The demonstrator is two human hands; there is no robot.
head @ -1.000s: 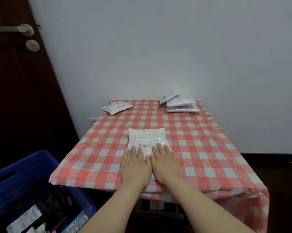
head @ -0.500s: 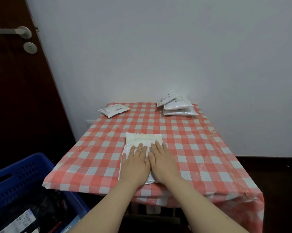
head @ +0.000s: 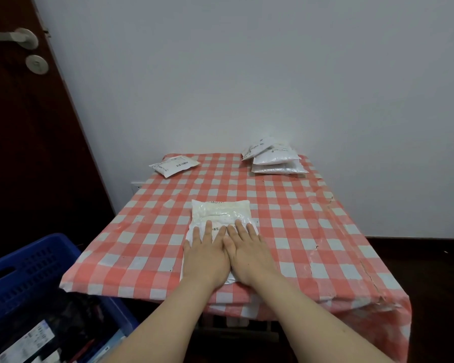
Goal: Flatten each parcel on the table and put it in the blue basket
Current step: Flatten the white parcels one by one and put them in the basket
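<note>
A white plastic parcel (head: 222,214) lies flat near the front middle of the table. My left hand (head: 206,256) and my right hand (head: 249,254) press down on its near half, side by side, fingers straight and palms flat. The parcel's far half shows beyond my fingertips; its near edge is mostly hidden under my palms. The blue basket (head: 31,268) stands on the floor at the lower left, with several parcels inside it.
A stack of white parcels (head: 274,161) sits at the table's far right corner, and a single parcel (head: 173,165) lies at the far left corner. The table carries a red-and-white checked cloth (head: 312,231). A dark door (head: 24,113) stands left; a white wall is behind.
My hands slid toward me along the parcel, from its middle to its near half, still pressing flat. The camera view shifted slightly.
</note>
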